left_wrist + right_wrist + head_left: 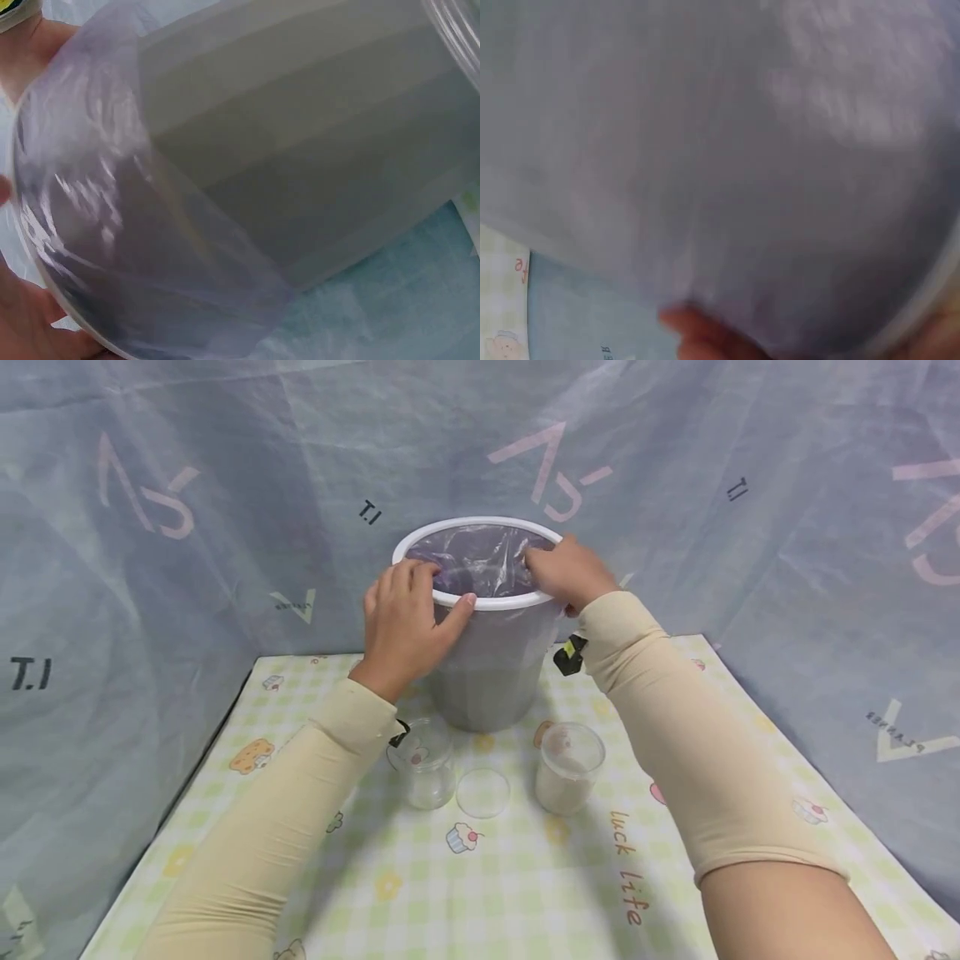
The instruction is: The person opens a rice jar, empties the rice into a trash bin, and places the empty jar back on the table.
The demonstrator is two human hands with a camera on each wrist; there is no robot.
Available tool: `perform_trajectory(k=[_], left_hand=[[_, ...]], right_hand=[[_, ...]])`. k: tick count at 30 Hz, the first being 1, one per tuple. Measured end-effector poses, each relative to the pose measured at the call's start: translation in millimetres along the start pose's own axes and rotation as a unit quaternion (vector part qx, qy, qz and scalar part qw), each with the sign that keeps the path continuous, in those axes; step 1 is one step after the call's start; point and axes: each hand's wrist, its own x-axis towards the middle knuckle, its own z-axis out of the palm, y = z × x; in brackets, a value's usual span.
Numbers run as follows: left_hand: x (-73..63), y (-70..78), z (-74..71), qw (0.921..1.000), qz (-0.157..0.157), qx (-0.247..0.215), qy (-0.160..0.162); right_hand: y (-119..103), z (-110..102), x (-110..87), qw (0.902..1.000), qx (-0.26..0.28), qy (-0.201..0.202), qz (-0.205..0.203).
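Note:
A grey trash can [487, 677] with a white rim ring [498, 603] stands at the back of the table. A thin translucent purplish bag [480, 556] lines it, and in the left wrist view the bag [150, 240] hangs over the outside of the upper wall. My left hand [408, 627] grips the rim at the left front, fingers over the edge and thumb along the front. On the right side, my right hand [573, 572] holds the rim, its fingers bent over into the opening. Fingertips [697, 330] show at the bottom of the right wrist view.
In front of the can stand a clear jar [431, 781] on the left and a jar with whitish contents [566, 781] on the right. A clear round disc [483, 793] lies between them on the checked tablecloth [420, 918]. A blue-grey fabric backdrop [300, 485] closes off the back and sides.

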Motion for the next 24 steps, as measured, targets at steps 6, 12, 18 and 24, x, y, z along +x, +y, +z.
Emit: perform_trajectory(k=[6,12,18,24], left_hand=[[0.8,3.5,-2.3,1.0,-0.004,-0.009,-0.001],[-5.3,6.0,-3.9,0.9995,-0.006,-0.028,0.016],[-17.5,10.3,-5.9,0.9977,0.019,-0.037,0.054],[-35.0,16.1,-6.9,0.9944,0.049,-0.04,0.084]], right_hand=[[18.7,-4.3,-7.7,0.9976,0.061,-0.017,-0.027],[43.2,-0.9,-26.8,0.9942,0.064,-0.004,-0.087],[69.9,4.2,-55.1,0.9929,0.034,-0.012,-0.113],[98.7,22.7,-80.6,0.9906,0.023,-0.047,-0.127]])
